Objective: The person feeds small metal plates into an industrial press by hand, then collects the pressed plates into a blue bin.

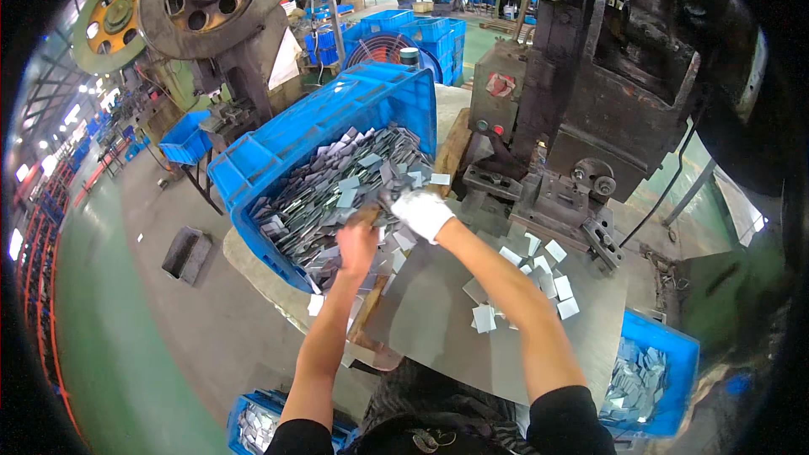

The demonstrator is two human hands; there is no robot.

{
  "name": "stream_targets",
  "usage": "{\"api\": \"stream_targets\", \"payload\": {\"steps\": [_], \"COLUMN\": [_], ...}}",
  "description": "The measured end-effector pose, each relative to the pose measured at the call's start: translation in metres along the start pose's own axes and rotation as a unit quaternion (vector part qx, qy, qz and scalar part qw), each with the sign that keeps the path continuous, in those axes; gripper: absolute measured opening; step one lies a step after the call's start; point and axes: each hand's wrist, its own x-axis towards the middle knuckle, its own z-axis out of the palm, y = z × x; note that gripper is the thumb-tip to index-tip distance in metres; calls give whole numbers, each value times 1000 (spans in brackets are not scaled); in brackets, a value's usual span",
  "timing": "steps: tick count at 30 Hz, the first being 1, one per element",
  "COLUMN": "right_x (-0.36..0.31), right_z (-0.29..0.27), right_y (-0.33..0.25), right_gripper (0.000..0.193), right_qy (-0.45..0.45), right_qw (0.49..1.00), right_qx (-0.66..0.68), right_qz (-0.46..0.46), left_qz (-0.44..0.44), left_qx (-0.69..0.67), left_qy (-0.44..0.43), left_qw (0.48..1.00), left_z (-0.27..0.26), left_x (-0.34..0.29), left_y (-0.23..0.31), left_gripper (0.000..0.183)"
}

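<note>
Item: flat metal squares [341, 190], thin, grey to silvery, some catching a pale sheen; heaped loose and overlapping in the large blue crate [278, 147] tilted toward you, its open mouth at the edge of the steel worktable [430, 320]. Too many in the heap to count.

Your hands: your left hand [357, 246], bare, is at the crate's lower lip, fingers curled down among the squares; whether it grips any cannot be told. Your right hand [421, 212], in one white glove, lies just beside it on the pile, closed over pieces at the crate's mouth; what it holds is hidden.

Loose squares on the table [539, 274]: about a dozen, scattered right of your right forearm.

Smaller blue bins holding the same pieces: two, one at lower right [670, 354], one at the lower edge [249, 421].

Press machine [607, 93]: one, dark, directly behind the table.
</note>
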Motion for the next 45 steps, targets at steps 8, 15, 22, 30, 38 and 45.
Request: {"api": "stream_targets", "payload": {"steps": [8,15,22,30,38,45], "right_x": [-105,-198,-181,-130,-46,62], "right_z": [-31,-41,-96,-93,-12,14], "right_y": [6,20,23,0,-47,-74], "right_gripper": [31,53,73,71,64,58], "right_qy": [-132,-234,-384,-307,-173,-159], "right_qw": [984,946,877,900,981,986], "right_qx": [-53,18,166,107,-14,-49], "right_qz": [105,222,236,289,84,-7], "left_qz": [49,101,93,-37,37,75], "left_qx": [-121,-153,-215,-58,42,25], "left_qy": [-102,-156,-214,-101,-292,-254], "left_qw": [986,971,948,992,955,964], "left_z": [40,90,24,-107,-102,-92], "left_x": [-40,-72,-68,-160,-166,-139], "left_y": [76,136,144,-46,-76,-78], "left_gripper": [42,59,75,70,65,62]}}
